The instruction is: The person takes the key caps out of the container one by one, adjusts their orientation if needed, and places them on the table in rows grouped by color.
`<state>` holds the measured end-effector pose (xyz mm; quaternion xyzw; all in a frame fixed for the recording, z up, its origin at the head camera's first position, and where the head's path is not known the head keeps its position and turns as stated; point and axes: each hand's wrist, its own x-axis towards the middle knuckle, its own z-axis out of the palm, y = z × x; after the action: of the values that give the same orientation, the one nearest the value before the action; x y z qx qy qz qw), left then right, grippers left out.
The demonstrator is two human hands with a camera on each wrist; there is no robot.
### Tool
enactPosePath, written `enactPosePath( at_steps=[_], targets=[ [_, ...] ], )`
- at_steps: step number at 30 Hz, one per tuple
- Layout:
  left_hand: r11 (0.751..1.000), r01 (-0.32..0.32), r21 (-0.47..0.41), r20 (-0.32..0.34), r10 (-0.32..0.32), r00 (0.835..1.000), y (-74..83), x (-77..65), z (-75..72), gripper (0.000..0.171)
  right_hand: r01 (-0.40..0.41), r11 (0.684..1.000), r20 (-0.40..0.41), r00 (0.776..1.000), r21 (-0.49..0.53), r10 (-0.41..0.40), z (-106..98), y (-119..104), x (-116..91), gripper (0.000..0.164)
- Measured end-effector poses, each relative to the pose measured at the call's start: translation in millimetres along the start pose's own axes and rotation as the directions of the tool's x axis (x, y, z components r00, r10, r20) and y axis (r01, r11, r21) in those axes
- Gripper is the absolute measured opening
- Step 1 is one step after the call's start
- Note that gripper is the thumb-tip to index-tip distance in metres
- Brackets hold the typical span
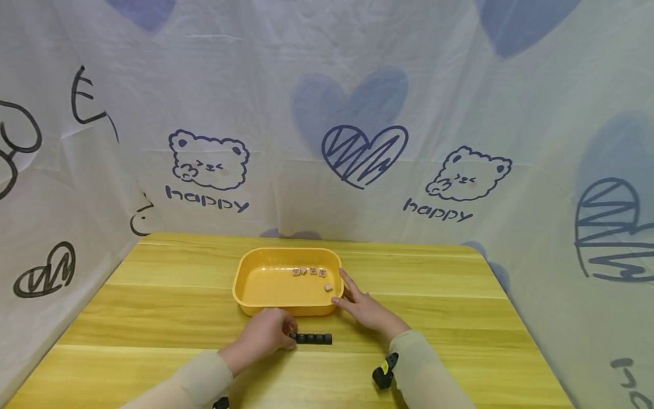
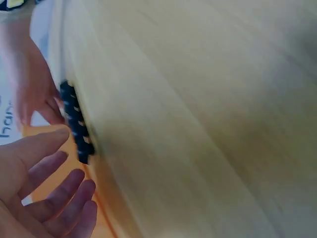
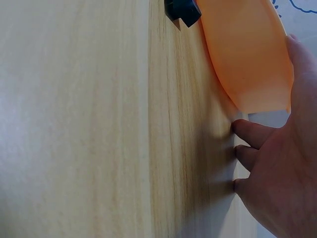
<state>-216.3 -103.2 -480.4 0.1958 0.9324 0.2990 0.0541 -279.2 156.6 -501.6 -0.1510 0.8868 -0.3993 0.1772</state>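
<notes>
A yellow rectangular tray (image 1: 255, 307) sits on the table, with several small pale-pink cubes (image 1: 313, 271) inside, most along its back right. In front of the tray lies a straight row of several small black blocks (image 1: 314, 339). My left hand (image 1: 268, 335) is at the row's left end; in the left wrist view its fingers (image 2: 74, 178) are loosely bent, with a gap between thumb and fingertips. My right hand (image 1: 365, 307) rests against the tray's right end, thumb at the front corner and fingers spread along the outside. The left wrist view is partly blurred.
The wooden table (image 1: 439, 318) reaches back to a white cloth (image 1: 286, 182) with hearts and bear drawings, which also hangs at both sides. Each wrist carries a black device; the right one (image 1: 384, 372) shows below the sleeve.
</notes>
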Motion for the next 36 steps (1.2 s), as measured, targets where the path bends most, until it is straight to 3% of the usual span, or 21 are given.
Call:
enactPosePath(
  at_steps=[7, 13, 23, 36],
  targets=[
    [0.999, -0.007, -0.032, -0.038, 0.005, 0.999, 22.5, 4.5, -12.4, 0.015, -0.003, 1.000, -0.005, 1.000, 0.002, 0.003, 0.8, 0.3, -0.3, 0.073],
    [0.999, -0.041, 0.030, -0.078, 0.043, 0.996, 37.1, 27.4, -29.6, 0.014, -0.025, 1.000, -0.011, 1.000, 0.004, 0.025, 0.4, 0.8, 0.5, 0.073],
    [0.982, -0.064, 0.176, 0.021, 0.061, 0.998, 38.4, 72.0, -27.9, 0.018, -0.025, 1.000, -0.014, 1.000, -0.001, 0.025, 0.8, 3.1, 2.2, 0.074],
    [0.963, -0.071, 0.262, 0.134, 0.036, 0.990, 37.2, 114.9, -13.3, 0.020, 0.011, 0.999, 0.007, 1.000, 0.044, -0.011, -0.3, 4.7, 1.0, 0.073]
  ],
)
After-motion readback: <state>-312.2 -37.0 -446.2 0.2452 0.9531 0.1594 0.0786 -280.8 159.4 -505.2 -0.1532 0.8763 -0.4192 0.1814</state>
